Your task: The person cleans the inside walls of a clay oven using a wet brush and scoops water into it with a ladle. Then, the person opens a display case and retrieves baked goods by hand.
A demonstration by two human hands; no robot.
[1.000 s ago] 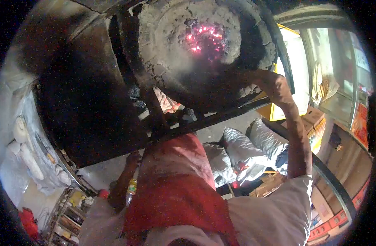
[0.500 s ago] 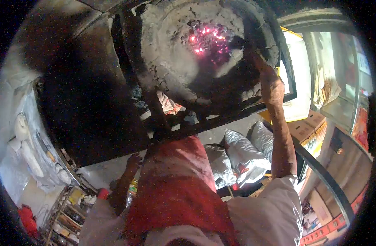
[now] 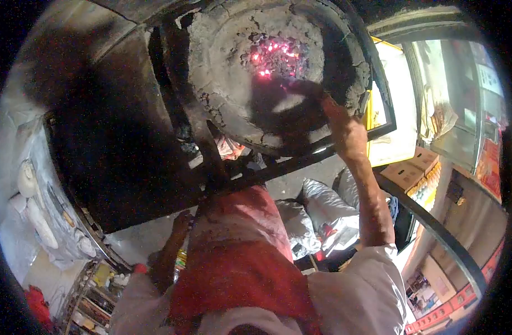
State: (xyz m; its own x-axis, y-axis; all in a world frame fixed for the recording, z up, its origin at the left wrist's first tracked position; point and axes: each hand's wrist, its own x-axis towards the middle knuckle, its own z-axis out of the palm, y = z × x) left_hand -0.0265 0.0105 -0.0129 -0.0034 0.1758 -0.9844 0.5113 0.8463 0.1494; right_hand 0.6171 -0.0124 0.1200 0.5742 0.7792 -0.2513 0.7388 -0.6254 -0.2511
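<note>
Over the near right rim of a round clay stove [image 3: 222, 89], my right hand [image 3: 347, 134] is closed round a dark tool [image 3: 309, 88], whose far end lies near the glowing coals [image 3: 275, 56] in the stove's middle. Shadow blurs the tool's outline. My left hand [image 3: 182, 222] hangs low beside the red apron [image 3: 239, 245], below the front edge of the dark stove top [image 3: 122, 162]; its fingers are small and dim, so their pose is unclear.
Silvery sacks [image 3: 328, 215] lie on the floor beyond the stove's front bar [image 3: 289, 164]. Cardboard boxes [image 3: 406, 170] and a bright yellow-edged panel [image 3: 393, 106] are at the right. Pale dough-like pieces [image 3: 41, 223] lie on the left side.
My right hand and the tool in it have swung over the stove, then left and nearer to me. My left hand has barely moved.
</note>
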